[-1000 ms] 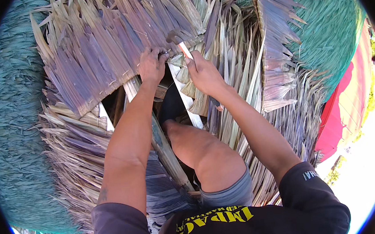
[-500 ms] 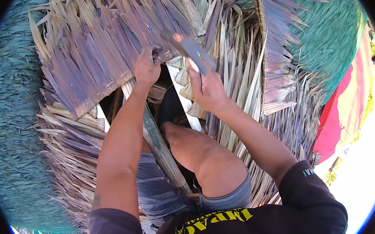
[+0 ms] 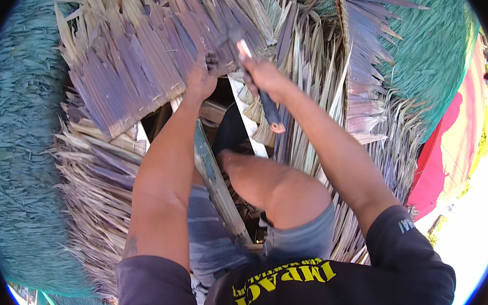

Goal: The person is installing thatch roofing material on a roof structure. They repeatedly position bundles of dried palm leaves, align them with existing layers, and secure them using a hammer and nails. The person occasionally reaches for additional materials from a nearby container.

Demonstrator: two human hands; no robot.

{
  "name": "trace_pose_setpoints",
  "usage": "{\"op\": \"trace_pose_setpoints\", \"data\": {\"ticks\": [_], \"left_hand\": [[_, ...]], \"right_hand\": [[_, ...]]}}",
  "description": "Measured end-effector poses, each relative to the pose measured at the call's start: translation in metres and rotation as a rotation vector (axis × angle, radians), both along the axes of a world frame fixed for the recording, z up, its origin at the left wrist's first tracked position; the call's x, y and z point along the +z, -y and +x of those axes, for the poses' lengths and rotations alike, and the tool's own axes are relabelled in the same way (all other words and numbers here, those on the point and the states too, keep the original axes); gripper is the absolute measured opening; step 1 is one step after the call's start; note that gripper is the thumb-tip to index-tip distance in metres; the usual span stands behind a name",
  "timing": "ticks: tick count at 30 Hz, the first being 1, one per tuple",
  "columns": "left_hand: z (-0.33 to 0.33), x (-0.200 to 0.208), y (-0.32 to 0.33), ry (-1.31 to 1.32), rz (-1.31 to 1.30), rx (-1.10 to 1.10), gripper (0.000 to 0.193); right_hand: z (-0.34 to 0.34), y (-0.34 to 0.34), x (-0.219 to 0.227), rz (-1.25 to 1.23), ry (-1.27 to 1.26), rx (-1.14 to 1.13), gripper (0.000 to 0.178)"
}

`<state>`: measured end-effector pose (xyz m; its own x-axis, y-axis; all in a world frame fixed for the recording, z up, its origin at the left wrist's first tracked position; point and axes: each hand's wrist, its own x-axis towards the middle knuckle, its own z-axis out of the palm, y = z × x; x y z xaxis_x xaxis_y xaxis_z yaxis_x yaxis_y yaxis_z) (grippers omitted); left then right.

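Observation:
My right hand (image 3: pixel 262 78) is wrapped round the handle of a hammer (image 3: pixel 271 112). The hammer's blurred head is up over the thatch, and the dark grip end hangs below my fist. Close by on the left, my left hand (image 3: pixel 202 77) rests at the lower edge of a purplish-brown palm-leaf thatch panel (image 3: pixel 128 84). Its fingers are bunched together there, and whatever they pinch is too small to make out. A pale wooden strip (image 3: pixel 247 114) runs down from the panel's edge, just right of my left hand.
Below the panel is an opening, with a weathered pole (image 3: pixel 216 178) crossing it and my leg (image 3: pixel 270 185) inside. Dry thatch (image 3: pixel 98 182) lies on both sides. Another leaf panel (image 3: pixel 358 67) lies at right. Green netting (image 3: pixel 22 172) covers the far left; red sheeting (image 3: pixel 441 152) shows at right.
The hammer has swung to a steeper angle, its head shifting up slightly and its grip end now showing below my right hand. My left hand stays at the panel's edge. The view has shifted a little.

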<state>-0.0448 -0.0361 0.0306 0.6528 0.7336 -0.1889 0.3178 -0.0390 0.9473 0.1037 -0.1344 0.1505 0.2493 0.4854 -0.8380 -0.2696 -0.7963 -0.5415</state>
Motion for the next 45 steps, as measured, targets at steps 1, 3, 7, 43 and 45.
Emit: {"op": "trace_pose_setpoints", "data": {"ticks": [1, 3, 7, 43, 45], "left_hand": [[-0.001, 0.012, -0.001, -0.018, -0.075, 0.025, 0.037], [-0.011, 0.048, 0.008, 0.007, 0.024, 0.307, 0.029], [-0.052, 0.135, 0.032, 0.027, 0.261, 0.42, 0.019], [-0.271, -0.002, -0.06, -0.322, 0.42, 0.113, 0.019], [-0.272, -0.002, -0.058, -0.3, 0.422, 0.116, 0.019]], "right_hand": [[0.009, -0.008, 0.004, 0.119, -0.212, -0.201, 0.04], [0.016, -0.024, 0.014, 0.195, -0.407, -0.303, 0.039], [-0.002, -0.057, 0.049, 0.336, -0.704, -0.305, 0.036], [-0.246, -0.064, 0.009, 0.159, 0.592, 0.73, 0.043], [-0.249, -0.062, 0.019, 0.248, 0.578, 0.697, 0.039]]}}
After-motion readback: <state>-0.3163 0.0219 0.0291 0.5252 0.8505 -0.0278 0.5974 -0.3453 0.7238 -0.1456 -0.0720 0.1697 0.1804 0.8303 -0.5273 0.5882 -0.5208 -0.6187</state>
